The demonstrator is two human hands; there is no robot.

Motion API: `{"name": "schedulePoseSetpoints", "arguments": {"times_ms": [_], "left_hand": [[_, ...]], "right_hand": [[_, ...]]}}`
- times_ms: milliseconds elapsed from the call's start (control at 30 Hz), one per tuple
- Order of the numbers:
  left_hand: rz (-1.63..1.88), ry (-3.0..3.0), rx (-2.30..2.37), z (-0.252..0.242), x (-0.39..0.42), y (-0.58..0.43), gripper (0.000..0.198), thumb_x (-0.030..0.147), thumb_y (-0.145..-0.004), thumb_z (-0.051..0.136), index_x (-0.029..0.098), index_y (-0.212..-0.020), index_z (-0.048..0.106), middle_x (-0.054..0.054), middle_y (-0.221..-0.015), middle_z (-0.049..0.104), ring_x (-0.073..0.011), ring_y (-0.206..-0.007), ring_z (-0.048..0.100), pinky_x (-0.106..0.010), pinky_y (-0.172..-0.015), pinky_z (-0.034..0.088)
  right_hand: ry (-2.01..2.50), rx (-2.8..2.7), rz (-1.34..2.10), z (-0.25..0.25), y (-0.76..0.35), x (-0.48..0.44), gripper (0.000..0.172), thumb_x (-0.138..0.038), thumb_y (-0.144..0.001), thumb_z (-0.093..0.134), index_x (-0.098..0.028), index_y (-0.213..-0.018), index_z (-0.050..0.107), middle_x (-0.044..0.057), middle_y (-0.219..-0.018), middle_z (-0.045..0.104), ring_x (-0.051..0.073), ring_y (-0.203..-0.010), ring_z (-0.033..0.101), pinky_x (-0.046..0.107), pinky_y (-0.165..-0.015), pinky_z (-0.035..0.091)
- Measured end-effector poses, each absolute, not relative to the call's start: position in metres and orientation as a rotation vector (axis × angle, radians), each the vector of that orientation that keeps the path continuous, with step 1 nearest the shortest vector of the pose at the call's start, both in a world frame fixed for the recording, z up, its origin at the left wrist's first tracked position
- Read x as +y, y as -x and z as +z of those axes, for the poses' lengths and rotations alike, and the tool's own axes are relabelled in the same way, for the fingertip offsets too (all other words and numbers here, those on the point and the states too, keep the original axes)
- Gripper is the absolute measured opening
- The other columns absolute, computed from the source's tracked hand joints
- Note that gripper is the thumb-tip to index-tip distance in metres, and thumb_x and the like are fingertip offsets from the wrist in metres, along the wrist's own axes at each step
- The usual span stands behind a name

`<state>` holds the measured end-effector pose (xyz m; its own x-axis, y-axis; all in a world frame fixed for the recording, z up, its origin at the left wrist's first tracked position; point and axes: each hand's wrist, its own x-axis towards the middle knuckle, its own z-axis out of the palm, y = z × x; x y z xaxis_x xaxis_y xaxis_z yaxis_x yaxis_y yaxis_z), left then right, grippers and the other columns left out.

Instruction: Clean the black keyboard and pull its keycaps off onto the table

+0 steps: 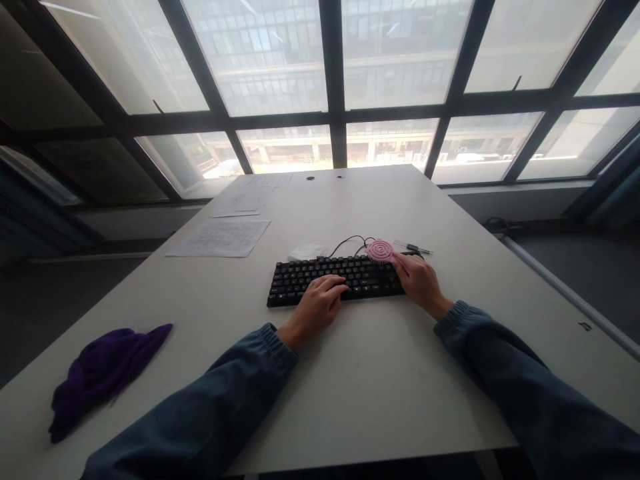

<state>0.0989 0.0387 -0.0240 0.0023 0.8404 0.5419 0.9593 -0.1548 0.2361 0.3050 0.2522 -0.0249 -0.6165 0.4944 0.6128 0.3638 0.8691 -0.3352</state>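
A black keyboard (pixel 300 280) lies across the middle of the white table (pixel 380 373). My left hand (pixel 317 305) rests on the keyboard's front edge, fingers curled loosely over the keys and holding nothing. My right hand (pixel 420 283) is closed round the handle of a pink round brush (pixel 381 251), whose head sits over the keyboard's far right corner. A black cable (pixel 345 241) loops behind the keyboard.
A purple cloth (pixel 103 373) lies crumpled near the table's left front. Printed paper sheets (pixel 223 238) sit at the far left. A white tissue (pixel 306 253) and a pen-like tool (pixel 414 248) lie behind the keyboard. Large windows stand beyond the far edge.
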Motion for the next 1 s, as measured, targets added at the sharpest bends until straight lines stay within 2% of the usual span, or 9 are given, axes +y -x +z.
{"name": "schedulePoseSetpoints", "arguments": {"times_ms": [367,633,1000], "left_hand": [[-0.875,2.062,-1.905,-0.026,0.04,-0.098,0.028,0.009,-0.09,0.057,0.02,-0.112,0.07,-0.008,-0.125,0.068,-0.0252,-0.12,0.06,-0.047,-0.105,0.049],[-0.876,2.076,-1.892,-0.026,0.04,-0.097,0.028,0.009,-0.091,0.056,0.02,-0.112,0.07,-0.008,-0.124,0.068,-0.025,-0.12,0.06,-0.046,-0.105,0.049],[-0.881,2.075,-1.904,-0.024,0.04,-0.098,0.026,0.009,-0.092,0.056,0.02,-0.111,0.07,-0.008,-0.125,0.068,-0.0252,-0.12,0.06,-0.046,-0.105,0.048]], "right_hand": [[0.498,-2.421,0.239,-0.018,-0.297,0.239,0.039,-0.036,-0.105,0.04,-0.018,-0.125,0.068,0.009,-0.087,0.072,0.024,-0.08,0.06,0.036,-0.076,0.047],[0.612,-2.398,0.233,-0.024,-0.297,0.247,0.042,-0.036,-0.105,0.039,-0.014,-0.125,0.068,0.009,-0.089,0.073,0.024,-0.082,0.058,0.035,-0.079,0.045],[0.658,-2.424,0.167,-0.021,-0.285,0.243,0.041,-0.034,-0.105,0.039,-0.016,-0.127,0.067,0.009,-0.091,0.073,0.024,-0.085,0.059,0.033,-0.082,0.042]]}}
